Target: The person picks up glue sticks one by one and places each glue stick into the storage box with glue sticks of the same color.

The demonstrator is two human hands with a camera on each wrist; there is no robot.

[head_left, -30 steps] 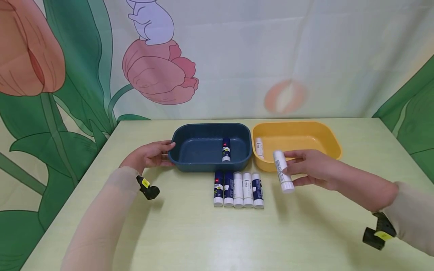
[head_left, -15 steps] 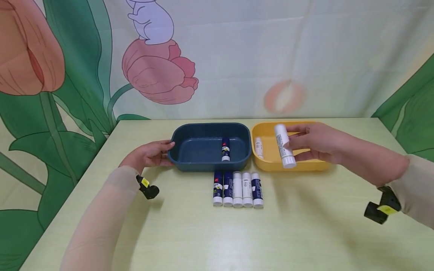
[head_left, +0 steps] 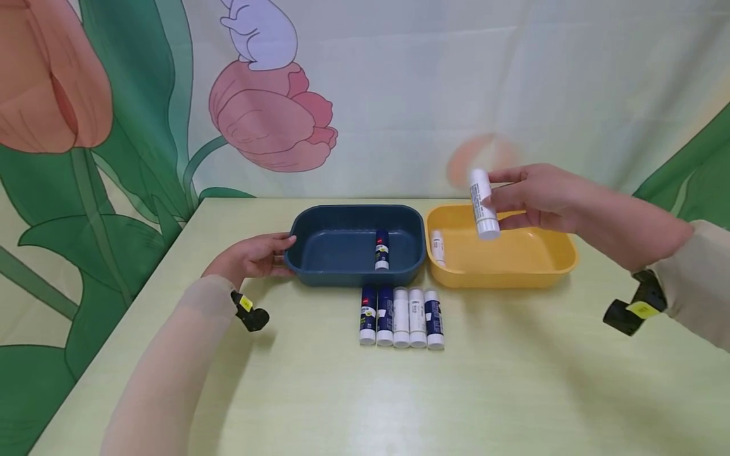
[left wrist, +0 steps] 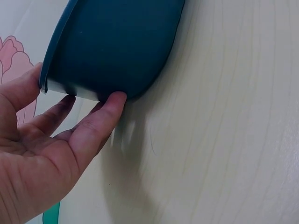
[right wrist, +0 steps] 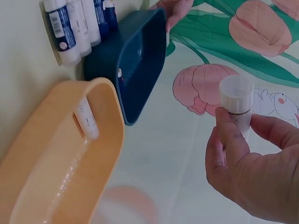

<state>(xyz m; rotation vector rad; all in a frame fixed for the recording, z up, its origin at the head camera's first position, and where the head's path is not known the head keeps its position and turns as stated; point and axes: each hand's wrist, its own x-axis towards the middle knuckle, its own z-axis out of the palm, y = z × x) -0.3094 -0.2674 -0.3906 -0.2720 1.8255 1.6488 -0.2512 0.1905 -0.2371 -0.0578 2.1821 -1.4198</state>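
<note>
My right hand (head_left: pixel 533 196) pinches a white glue stick (head_left: pixel 483 206) between thumb and fingers, held above the yellow bin (head_left: pixel 502 278). The right wrist view shows the translucent end of this glue stick (right wrist: pixel 237 93) poking out past the fingers. At the left end of the dark blue bin (head_left: pixel 353 278), my left hand (head_left: pixel 259 256) grips it, thumb at the rim and fingers against the outer wall. A blue glue stick (head_left: pixel 381 250) lies inside the blue bin. Inside the yellow bin, a white glue stick (head_left: pixel 438 247) leans at the left end.
Several glue sticks (head_left: pixel 401 318), blue and white, lie side by side in front of the bins on the pale table (head_left: pixel 319 392). The two bins stand next to each other near the back edge. Behind them hangs a printed curtain (head_left: pixel 399 95).
My right hand has lifted the white glue stick upward from in front of the yellow bin to above it. My left hand and the bins have kept their places.
</note>
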